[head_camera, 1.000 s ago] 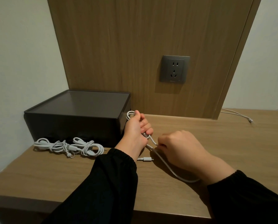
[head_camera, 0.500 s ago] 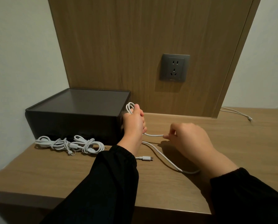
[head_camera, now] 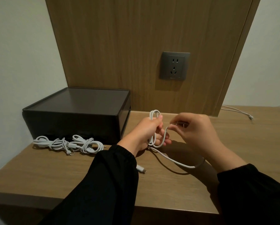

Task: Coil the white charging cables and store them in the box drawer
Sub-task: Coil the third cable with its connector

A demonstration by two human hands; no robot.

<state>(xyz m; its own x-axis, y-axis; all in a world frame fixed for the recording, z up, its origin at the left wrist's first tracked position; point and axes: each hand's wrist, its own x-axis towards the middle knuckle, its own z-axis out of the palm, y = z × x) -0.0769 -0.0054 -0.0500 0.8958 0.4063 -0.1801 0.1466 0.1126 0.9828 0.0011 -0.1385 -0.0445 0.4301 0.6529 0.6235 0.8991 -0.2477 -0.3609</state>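
Observation:
My left hand (head_camera: 148, 132) grips a half-wound white charging cable (head_camera: 154, 116) above the wooden desk, with loops sticking out above and below the fist. My right hand (head_camera: 196, 132) pinches the same cable just to the right and holds a strand bent toward the loops. The loose tail (head_camera: 176, 162) trails down across the desk and passes under my right wrist; a plug end (head_camera: 141, 169) lies by my left sleeve. Two coiled white cables (head_camera: 67, 143) lie in front of the dark box (head_camera: 77, 114), whose drawer is closed.
The wooden desk (head_camera: 54, 172) has its front edge close to me. A grey wall socket (head_camera: 174, 65) sits on the wood panel behind. Another thin white cable (head_camera: 238, 111) lies at the back right. A white wall bounds the left side.
Both hands have risen off the desk and come closer together. My right hand has carried a further strand of cable up to the loops in my left hand.

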